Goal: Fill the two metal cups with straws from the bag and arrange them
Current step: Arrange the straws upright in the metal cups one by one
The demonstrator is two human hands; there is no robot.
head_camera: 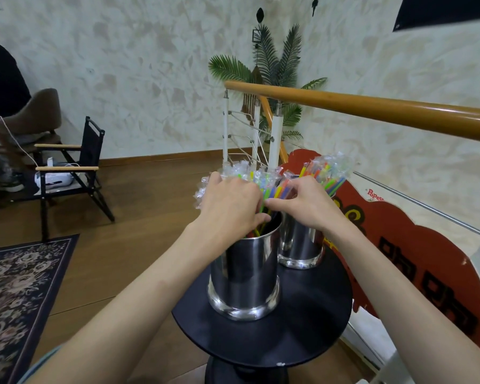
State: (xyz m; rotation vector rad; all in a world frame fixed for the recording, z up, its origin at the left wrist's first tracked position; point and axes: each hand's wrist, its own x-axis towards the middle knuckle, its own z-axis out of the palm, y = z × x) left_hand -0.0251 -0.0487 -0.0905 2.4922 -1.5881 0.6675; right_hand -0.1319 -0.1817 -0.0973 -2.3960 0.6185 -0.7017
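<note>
Plastic straws (263,187), each in a thin clear wrapper, are what we handle, and we judge them very light, springy along their length and slick where the film covers them, so a single one would slip or bend if squeezed hard; we think it best to take them as a bundle around the middle, just above the cup rim, where the wrappers bunch and give some friction. They stand in the near metal cup (244,275) on the small round black desk (302,328), fanning out over the rim, with their crinkled wrapper tips rising behind our knuckles. Our left hand (230,200) is curled round the left side of the bundle, fingers tucked in among the straws at the cup mouth, so that grip is closed on the straws. Our right hand (299,200) reaches in from the other side, its fingertips pinching into the same bundle, touching the left hand's fingers. The straws thus lie between our two grips and above them, lower ends hidden down in the cup. The far metal cup (299,245) stands just beside the near one, partly behind our right wrist, and holds its own leaning sheaf of straws (327,173). We see no bag anywhere, and we judge the polished cups steady enough to stay put while we shuffle
</note>
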